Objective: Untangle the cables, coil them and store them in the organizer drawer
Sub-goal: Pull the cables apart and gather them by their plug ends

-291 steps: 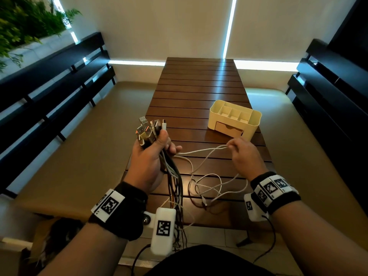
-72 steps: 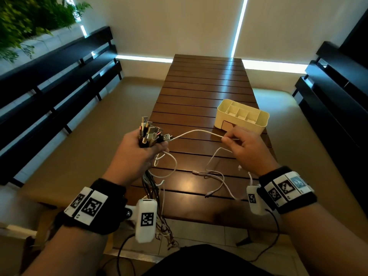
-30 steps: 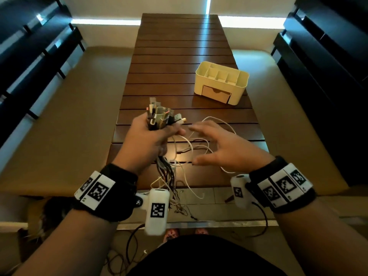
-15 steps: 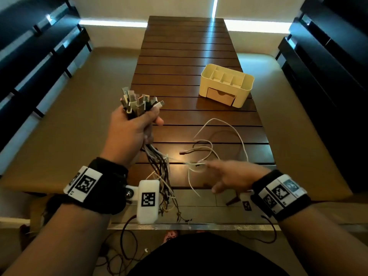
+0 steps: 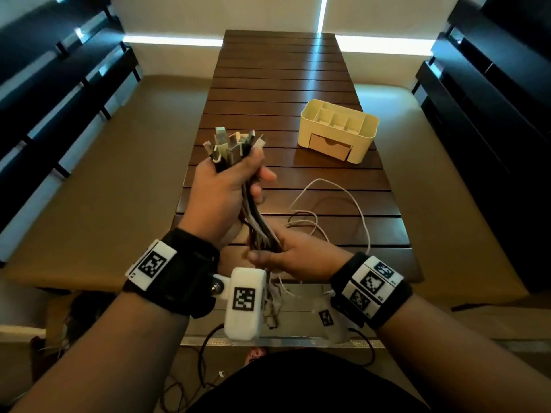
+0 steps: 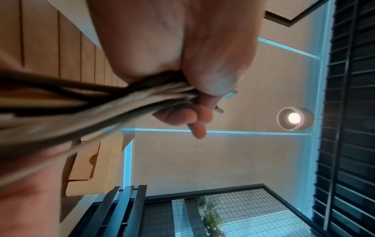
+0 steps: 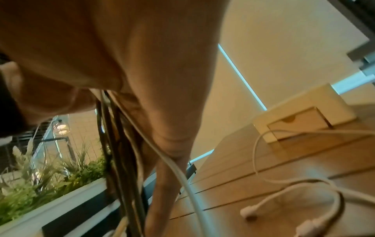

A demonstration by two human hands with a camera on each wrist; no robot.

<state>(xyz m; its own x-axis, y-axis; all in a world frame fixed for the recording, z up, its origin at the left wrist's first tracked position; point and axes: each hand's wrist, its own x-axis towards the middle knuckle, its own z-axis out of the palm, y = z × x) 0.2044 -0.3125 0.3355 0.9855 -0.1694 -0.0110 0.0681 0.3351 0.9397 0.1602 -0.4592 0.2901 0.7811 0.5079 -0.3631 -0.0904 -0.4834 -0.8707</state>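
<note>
My left hand (image 5: 226, 189) grips a thick cable bundle (image 5: 256, 222) just below its metal plugs (image 5: 232, 144), which stick up above the fist; the left wrist view shows the same cable bundle (image 6: 121, 99) running through the closed left hand (image 6: 182, 89). Lower down, my right hand (image 5: 286, 254) is wrapped round the hanging cords near the table's front edge. A loose white cable (image 5: 337, 210) lies in loops on the slatted table (image 5: 283, 84), and this white cable (image 7: 294, 184) also appears in the right wrist view. The cream organizer (image 5: 340, 129) stands at the right with its drawer (image 5: 329, 146) closed.
Tan benches (image 5: 104, 189) flank the table on both sides, with dark slatted backrests (image 5: 53, 79) beyond them. The cords' tails hang past the front edge toward the floor (image 5: 272, 308). A planter with green plants (image 7: 50, 184) is at the left.
My right hand has left the white cable on the table and moved left to take hold of the bundle below my left hand. The left hand has shifted right and nearer.
</note>
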